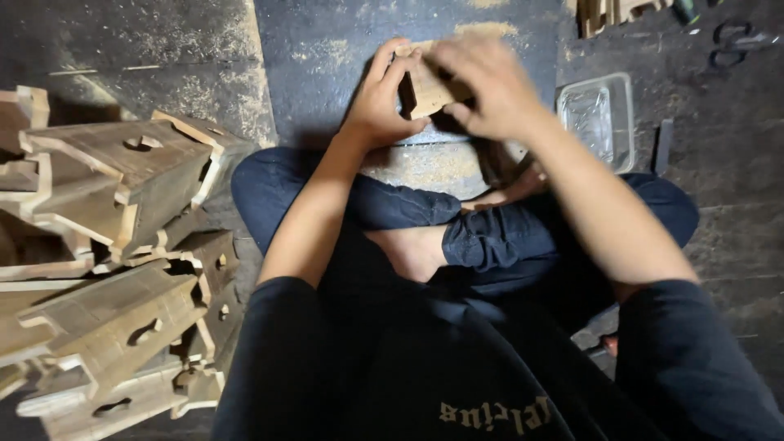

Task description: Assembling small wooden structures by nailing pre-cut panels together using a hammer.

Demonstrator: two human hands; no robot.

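Wood piece (426, 88) | between left hand (382, 102) and right hand (487, 86)

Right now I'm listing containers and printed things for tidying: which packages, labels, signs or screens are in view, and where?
Clear plastic tray: on the dark floor right of the right hand, rectangular, see-through, looks empty.
Printed lettering: on the person's black shirt, bottom of view, tan letters, upside down.
No signs or screens in view; the wooden piece held by both hands, left hand included, shows no label.
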